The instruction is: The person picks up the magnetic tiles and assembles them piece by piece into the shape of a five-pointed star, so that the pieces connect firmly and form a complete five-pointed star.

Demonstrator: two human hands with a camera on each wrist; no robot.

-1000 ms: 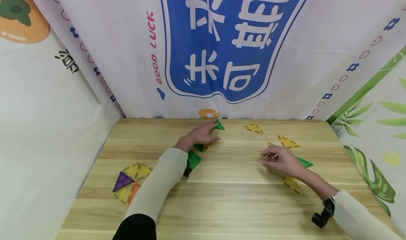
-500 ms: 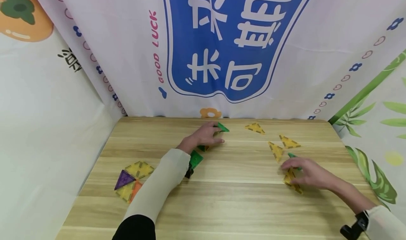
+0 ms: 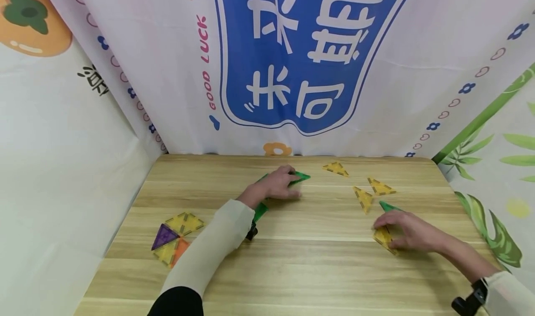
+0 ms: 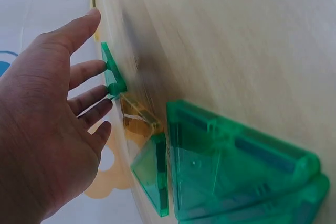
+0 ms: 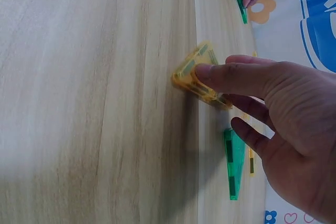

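1. Right hand: I record thumb and fingers pinching a yellow triangle on the right side of the tabletop; I cannot tell whether the piece is raised off the wood
2. Left hand: fingers extended and slightly apart, the fingertips touching a green triangle toward the far side
3. Change, left: against the picture half a second ago, I note that the green triangle and the fingers on it have shifted rightward and closer to the wearer
4. Change, right: the thumb now sits lower along the yellow triangle, and the neighbouring green piece shows at a different angle; a narrow yellow tile, mostly covered one second ago, is in full sight
5. Unchanged: the multicoloured wheel at left, partly behind the left sleeve
6. Edges: the far edge meets the printed cloth; the left hand works near it, the right hand well short of it
7. Room: I see plain wood between the hands and toward the wearer; beside the left hand, an amber tile and a large green tile limit movement
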